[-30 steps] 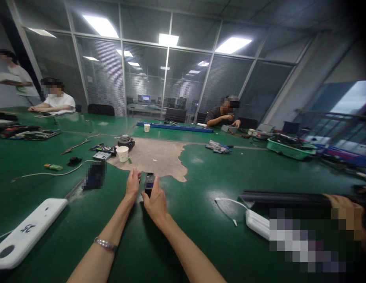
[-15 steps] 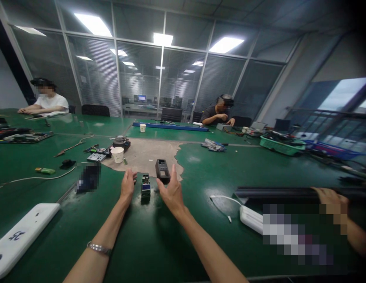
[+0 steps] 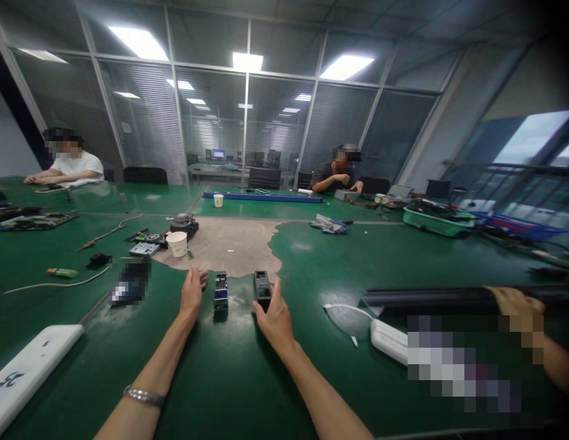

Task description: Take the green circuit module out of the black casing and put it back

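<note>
A narrow black plastic casing [image 3: 262, 282] with cut-out openings is at the table's near middle, gripped by my right hand [image 3: 275, 318], thumb on its near left side and index finger along the right. To its left stands a small electronic module [image 3: 220, 296] with a blue part and exposed circuit board. My left hand [image 3: 192, 293], with a metal band at the wrist, rests left of the module, fingers loosely extended and apart from it. Nothing shows in that hand.
A paper cup [image 3: 177, 244] and dismantled parts [image 3: 149, 244] stand on a brown sheet [image 3: 229, 241]. White power banks or adapters lie at both sides, one [image 3: 389, 339] with a cable. Another person's hand [image 3: 517, 302] holds a long black bar [image 3: 431, 299] at right. Two people sit across the table.
The casing in my right hand has moved right and down toward the table, away from the module. My left hand stays beside the module. The view has shifted slightly.
</note>
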A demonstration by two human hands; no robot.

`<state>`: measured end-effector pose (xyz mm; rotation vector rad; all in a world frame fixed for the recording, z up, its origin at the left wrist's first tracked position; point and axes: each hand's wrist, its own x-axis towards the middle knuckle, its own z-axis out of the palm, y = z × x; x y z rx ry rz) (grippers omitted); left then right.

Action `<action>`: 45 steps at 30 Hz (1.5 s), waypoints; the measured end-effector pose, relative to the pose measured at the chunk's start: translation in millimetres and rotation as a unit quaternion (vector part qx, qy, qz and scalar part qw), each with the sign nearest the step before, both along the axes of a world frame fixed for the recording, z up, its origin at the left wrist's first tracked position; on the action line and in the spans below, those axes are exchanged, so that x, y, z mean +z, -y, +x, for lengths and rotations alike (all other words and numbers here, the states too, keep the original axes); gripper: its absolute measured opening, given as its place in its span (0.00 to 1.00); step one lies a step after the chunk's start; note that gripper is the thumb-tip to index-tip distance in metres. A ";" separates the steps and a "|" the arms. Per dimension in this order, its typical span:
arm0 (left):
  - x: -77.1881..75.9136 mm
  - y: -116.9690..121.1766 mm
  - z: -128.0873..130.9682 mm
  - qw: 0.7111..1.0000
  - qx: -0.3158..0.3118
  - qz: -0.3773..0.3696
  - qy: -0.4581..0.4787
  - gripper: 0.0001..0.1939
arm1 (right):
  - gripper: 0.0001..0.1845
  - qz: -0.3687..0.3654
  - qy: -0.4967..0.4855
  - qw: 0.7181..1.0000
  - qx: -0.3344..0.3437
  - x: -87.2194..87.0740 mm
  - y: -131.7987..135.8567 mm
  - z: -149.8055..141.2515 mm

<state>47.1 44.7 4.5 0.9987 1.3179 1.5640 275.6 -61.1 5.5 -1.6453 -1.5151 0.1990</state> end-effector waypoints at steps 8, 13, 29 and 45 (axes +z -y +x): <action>-5.2 -4.3 -2.3 1.000 0.007 0.001 0.017 0.24 | 0.50 0.024 -0.021 0.999 0.004 -3.2 0.4 6.0; -3.7 -3.6 -2.1 1.000 0.011 0.002 0.026 0.24 | 0.46 0.020 -0.077 0.996 0.027 7.8 0.8 4.3; -1.1 -3.0 -3.0 0.999 0.014 0.006 0.040 0.22 | 0.49 -0.009 -0.044 0.997 0.065 60.0 -3.7 -88.3; 1.4 -0.5 -1.6 0.999 0.011 0.002 0.048 0.22 | 0.50 -0.050 0.068 0.995 0.057 46.0 -3.1 -106.6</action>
